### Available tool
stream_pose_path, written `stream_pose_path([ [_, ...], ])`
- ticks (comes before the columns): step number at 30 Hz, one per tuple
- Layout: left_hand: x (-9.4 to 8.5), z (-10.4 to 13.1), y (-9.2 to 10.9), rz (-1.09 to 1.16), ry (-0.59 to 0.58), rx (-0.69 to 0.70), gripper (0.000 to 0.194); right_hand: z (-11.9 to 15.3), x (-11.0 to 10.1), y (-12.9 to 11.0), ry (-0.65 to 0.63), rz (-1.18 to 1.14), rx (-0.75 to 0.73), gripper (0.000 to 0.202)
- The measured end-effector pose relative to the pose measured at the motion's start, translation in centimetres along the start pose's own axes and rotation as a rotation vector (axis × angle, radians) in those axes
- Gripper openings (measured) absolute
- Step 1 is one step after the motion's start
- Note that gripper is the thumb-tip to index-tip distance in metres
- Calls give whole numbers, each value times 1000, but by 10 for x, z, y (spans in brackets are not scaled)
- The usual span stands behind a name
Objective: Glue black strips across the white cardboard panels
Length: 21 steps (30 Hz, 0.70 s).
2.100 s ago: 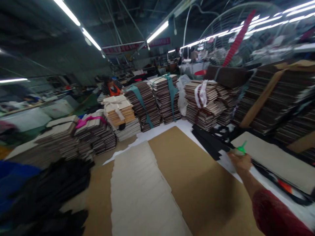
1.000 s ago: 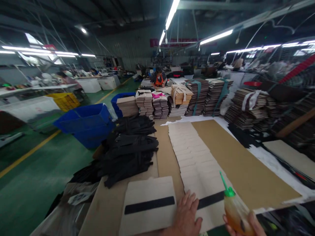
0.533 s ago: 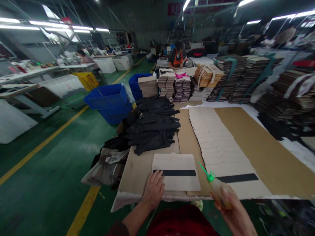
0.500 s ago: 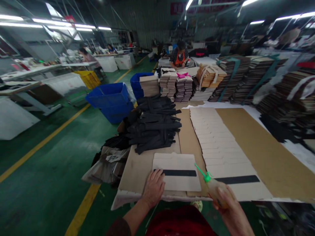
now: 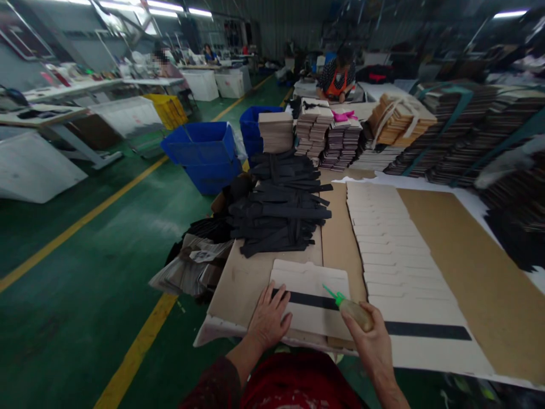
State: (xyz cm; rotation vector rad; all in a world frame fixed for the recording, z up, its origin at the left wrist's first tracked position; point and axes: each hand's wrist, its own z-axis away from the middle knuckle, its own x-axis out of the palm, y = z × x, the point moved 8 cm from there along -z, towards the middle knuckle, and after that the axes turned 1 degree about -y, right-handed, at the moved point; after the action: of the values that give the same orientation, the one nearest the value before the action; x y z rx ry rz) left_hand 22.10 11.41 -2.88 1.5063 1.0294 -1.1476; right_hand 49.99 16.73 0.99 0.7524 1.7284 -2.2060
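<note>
Beige panel (image 5: pixel 313 324), in the head view, lies at the table's (image 5: pixel 238 289) near edge, its black strip (image 5: pixel 310 300) already across it. The left hand (image 5: pixel 267 319) rests flat, fingers spread; the right hand (image 5: pixel 375 339) grips a bottle (image 5: pixel 359 316). Of overlapped panels (image 5: pixel 395 244), only the nearest shows a strip; spare strips (image 5: pixel 283 213) lie heaped.

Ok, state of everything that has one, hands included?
Left hand, fingers spread on the near panel
Right hand, closed around the squeeze bottle
Squeeze bottle, tilted, green nozzle fitted
Near panel, flat, crossed by a black strip
Panel row, overlapping
Dark strips, loosely heaped
Tan bundle, tied
</note>
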Motion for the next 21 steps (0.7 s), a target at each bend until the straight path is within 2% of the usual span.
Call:
stream_pose_path([
  [4,-1,-1,-1,15,5,-4,52,-16,-7,1,97,165,-210,58],
  [7,1,-1,-1,19,1,-2,52,-21,-11,-2,135,263,-303,54],
  [15,4,-2,-3,43,-6,-19,50,-19,-16,-15,171,369,-368,46],
  [21,2,-2,-3,31,1,-17,50,-17,-9,-22,172,446,-440,36],
])
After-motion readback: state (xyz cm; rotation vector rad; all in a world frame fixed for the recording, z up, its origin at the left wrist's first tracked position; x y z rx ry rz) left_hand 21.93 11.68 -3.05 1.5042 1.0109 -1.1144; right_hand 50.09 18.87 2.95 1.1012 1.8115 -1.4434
